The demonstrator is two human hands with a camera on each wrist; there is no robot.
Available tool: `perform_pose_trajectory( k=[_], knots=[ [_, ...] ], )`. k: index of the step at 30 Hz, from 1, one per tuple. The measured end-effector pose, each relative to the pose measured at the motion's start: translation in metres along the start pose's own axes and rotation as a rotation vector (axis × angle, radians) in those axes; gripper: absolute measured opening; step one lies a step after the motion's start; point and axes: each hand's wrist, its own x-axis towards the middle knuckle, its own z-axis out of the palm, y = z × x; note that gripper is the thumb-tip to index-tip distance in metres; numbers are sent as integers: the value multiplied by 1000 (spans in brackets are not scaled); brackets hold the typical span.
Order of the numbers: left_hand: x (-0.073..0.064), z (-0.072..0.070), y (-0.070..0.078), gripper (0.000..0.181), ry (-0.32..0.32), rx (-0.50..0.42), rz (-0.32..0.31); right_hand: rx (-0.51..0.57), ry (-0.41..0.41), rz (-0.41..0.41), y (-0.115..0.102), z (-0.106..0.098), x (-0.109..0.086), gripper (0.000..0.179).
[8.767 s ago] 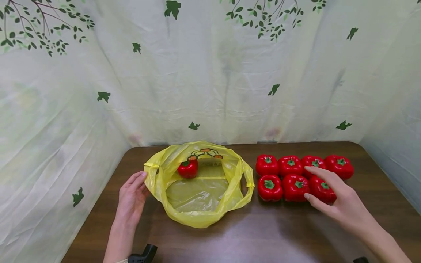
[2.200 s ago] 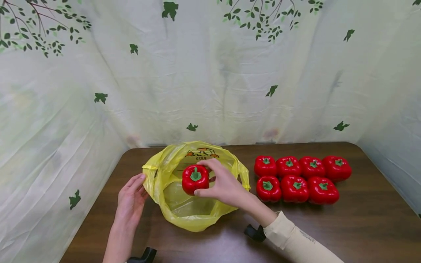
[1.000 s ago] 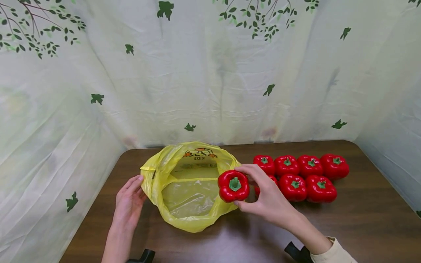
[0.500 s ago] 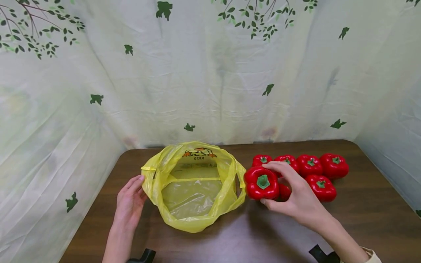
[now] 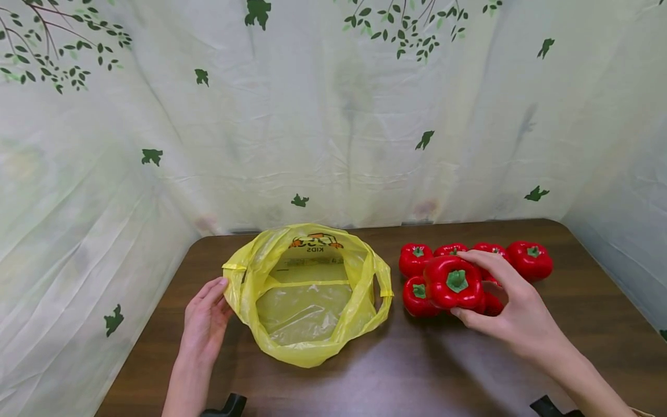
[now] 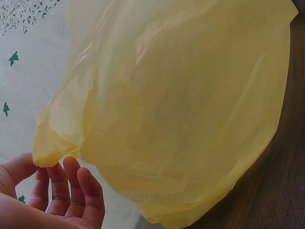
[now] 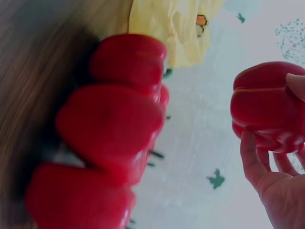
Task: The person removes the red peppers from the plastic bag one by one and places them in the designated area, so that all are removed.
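A yellow plastic bag (image 5: 307, 347) stands with its mouth wide, and no pepper shows inside it. At its left handle, the left hand (image 5: 205, 315) pinches the plastic between thumb and index finger; the left wrist view shows the other fingers (image 6: 90, 191) loosely bent. The right hand (image 5: 513, 313) grips a red bell pepper (image 5: 452, 284) with a green stem. This pepper is held above two rows of similar red peppers (image 5: 528, 262), partly hiding some of them. In the right wrist view the held pepper (image 7: 267, 105) is apart from the row of peppers (image 7: 112, 129).
The brown wooden table (image 5: 365, 382) extends in front of the bag and to both sides. A pale curtain (image 5: 333, 145) with a leaf print hangs behind it. Black wrist-camera mounts (image 5: 227, 406) show at the lower edge.
A pepper lay in the bag at first. Later the right hand held a pepper over the bag's mouth, then carried it right to above the rows. The left hand stays at the handle.
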Motion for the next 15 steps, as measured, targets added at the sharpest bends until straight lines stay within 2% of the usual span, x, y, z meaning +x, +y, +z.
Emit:
perform_pose_trajectory(
  k=[4, 8, 15],
  knots=[
    [0, 0, 0, 18, 5, -3, -4, -26, 5, 72, 18, -15, -8, 86],
    [0, 0, 0, 18, 6, -7, -7, -45, 10, 159, 25, -32, -14, 84],
    [-1, 0, 0, 16, 4, -5, -10, -104, 25, 212, 31, -58, -24, 84]
  ],
)
